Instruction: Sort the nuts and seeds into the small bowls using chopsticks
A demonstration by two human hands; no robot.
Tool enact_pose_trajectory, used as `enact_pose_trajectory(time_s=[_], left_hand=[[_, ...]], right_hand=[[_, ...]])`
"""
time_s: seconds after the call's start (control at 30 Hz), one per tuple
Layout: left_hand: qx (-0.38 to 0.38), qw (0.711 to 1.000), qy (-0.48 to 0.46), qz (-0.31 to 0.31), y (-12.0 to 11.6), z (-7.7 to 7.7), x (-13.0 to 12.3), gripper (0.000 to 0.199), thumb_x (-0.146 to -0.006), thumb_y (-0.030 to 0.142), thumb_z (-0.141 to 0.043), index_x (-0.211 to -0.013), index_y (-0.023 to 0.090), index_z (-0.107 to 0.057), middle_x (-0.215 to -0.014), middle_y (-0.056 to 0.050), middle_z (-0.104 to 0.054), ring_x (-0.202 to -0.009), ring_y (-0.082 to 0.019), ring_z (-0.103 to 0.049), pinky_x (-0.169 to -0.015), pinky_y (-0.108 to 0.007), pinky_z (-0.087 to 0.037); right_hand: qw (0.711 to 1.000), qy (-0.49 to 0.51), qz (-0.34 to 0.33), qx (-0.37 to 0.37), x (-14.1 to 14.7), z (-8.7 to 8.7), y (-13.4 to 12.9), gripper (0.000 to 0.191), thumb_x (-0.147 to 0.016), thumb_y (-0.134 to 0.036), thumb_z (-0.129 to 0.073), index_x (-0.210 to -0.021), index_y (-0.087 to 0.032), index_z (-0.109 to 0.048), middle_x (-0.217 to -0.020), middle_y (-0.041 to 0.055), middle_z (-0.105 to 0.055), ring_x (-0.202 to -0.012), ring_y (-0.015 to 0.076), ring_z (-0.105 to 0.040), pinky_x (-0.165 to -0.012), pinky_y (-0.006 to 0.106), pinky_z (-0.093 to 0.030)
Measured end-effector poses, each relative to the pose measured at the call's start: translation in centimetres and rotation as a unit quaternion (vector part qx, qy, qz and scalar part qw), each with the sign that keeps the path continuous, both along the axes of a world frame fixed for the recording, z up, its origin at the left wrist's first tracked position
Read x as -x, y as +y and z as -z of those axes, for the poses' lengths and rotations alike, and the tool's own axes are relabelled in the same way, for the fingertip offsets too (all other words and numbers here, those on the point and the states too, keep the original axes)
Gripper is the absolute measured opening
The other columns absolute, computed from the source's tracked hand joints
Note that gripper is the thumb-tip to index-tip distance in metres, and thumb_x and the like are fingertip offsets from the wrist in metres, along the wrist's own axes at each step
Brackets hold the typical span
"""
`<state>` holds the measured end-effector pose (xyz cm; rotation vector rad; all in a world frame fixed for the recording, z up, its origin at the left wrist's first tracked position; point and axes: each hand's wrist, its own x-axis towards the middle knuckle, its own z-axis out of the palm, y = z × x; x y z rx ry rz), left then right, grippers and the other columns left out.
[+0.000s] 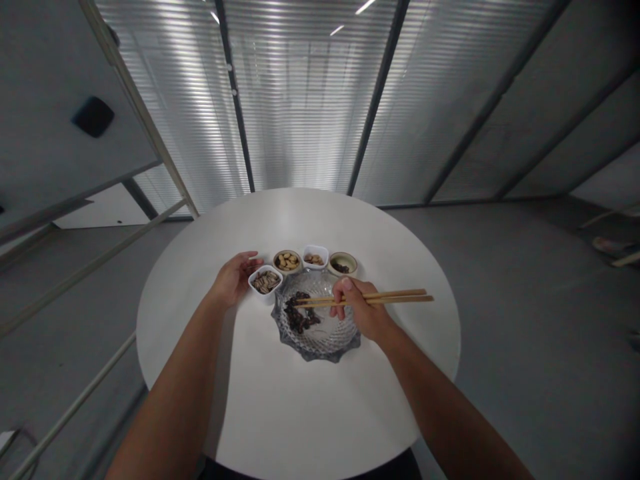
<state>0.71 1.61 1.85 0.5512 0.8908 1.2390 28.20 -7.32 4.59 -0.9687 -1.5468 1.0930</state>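
In my right hand [360, 307] is a pair of wooden chopsticks [395, 297], their tips among small dark pieces [300, 315] on the left side of a glass bowl [320, 347] with a wavy rim. My left hand [237, 277] rests at the left, fingers apart, beside a white square dish [267, 280] of striped seeds; whether it touches the dish I cannot tell. Behind the bowl sit a round dish [287, 261] of pale nuts, a white square dish [315, 257] of brown pieces and a round dish [343, 264] with a few dark pieces.
Everything stands on a round white table [280, 407]. Pale metal rails [95, 260] run along the left. Beyond the table are glass panels with blinds [300, 113], and grey floor [525, 300] lies to the right.
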Motion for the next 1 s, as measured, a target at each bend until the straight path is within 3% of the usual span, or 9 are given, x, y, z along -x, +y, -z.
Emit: enact_pose_trajectory(time_s=[0.4,0.67,0.77,0.9,1.0], left_hand=[[0.005,1.000,-0.002,0.008,0.5,0.6,0.2,0.019,-0.077,0.020,-0.061,-0.093,0.012,-0.064,-0.080,-0.010,-0.067,-0.068,-0.021,-0.065,-0.061,-0.032,-0.052],[0.000,1.000,-0.001,0.005,0.2,0.3,0.1,0.018,-0.077,0.020,-0.060,-0.093,0.012,-0.064,-0.079,-0.010,-0.067,-0.067,-0.021,-0.065,-0.059,-0.033,-0.052],[0.003,1.000,-0.007,0.009,0.2,0.4,0.2,0.018,-0.077,0.020,-0.060,-0.094,0.012,-0.064,-0.080,-0.010,-0.068,-0.068,-0.021,-0.065,-0.060,-0.033,-0.052],[0.006,1.000,-0.012,-0.001,0.0,0.4,0.3,0.020,-0.076,0.018,-0.061,-0.095,0.012,-0.064,-0.079,-0.010,-0.068,-0.068,-0.021,-0.065,-0.061,-0.032,-0.052],[0.003,1.000,-0.005,-0.002,0.0,0.4,0.3,0.020,-0.076,0.019,-0.061,-0.095,0.013,-0.064,-0.079,-0.009,-0.068,-0.068,-0.021,-0.065,-0.061,-0.031,-0.052]], right_hand=[[0.998,-0.067,0.014,-0.003,0.3,-0.5,-0.1,0.043,-0.095,-0.048,-0.035,-0.068,-0.020,-0.052,-0.048,-0.0026,-0.052,-0.052,0.0143,-0.061,-0.052,0.025,-0.048],[0.999,-0.017,0.034,-0.015,0.2,-0.5,0.0,0.045,-0.094,-0.050,-0.036,-0.066,-0.020,-0.053,-0.046,-0.0024,-0.053,-0.049,0.0151,-0.061,-0.051,0.026,-0.048],[0.993,0.040,0.103,-0.041,-0.4,-0.9,0.4,0.046,-0.094,-0.052,-0.035,-0.065,-0.021,-0.053,-0.041,-0.0029,-0.052,-0.046,0.0163,-0.061,-0.050,0.028,-0.049],[0.962,0.086,0.239,-0.095,-1.6,-1.7,1.2,0.045,-0.093,-0.052,-0.036,-0.063,-0.021,-0.049,-0.038,-0.0044,-0.049,-0.042,0.0163,-0.060,-0.049,0.029,-0.049],[0.944,0.096,0.291,-0.121,-2.4,-2.0,1.5,0.045,-0.093,-0.050,-0.037,-0.060,-0.021,-0.049,-0.038,-0.0049,-0.046,-0.041,0.0156,-0.059,-0.046,0.027,-0.045]])
